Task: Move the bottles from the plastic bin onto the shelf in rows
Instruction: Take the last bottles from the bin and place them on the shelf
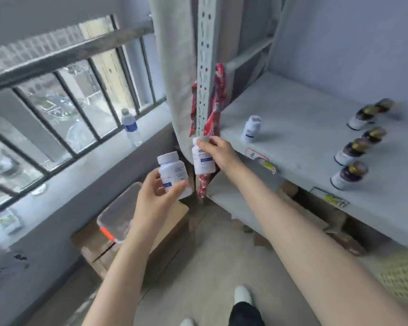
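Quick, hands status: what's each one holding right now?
Left hand: closed around a white bottle, held upright.
Right hand: closed on a second white bottle, gripped near its cap.

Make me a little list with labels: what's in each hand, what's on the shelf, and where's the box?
left hand: holds a white bottle by its body, upright
right hand: holds a second white bottle from the top, near its cap
shelf: one white bottle standing near the front left; dark bottles with gold caps in rows on the right
plastic bin: clear, on cardboard boxes below the hands
window ledge: a water bottle
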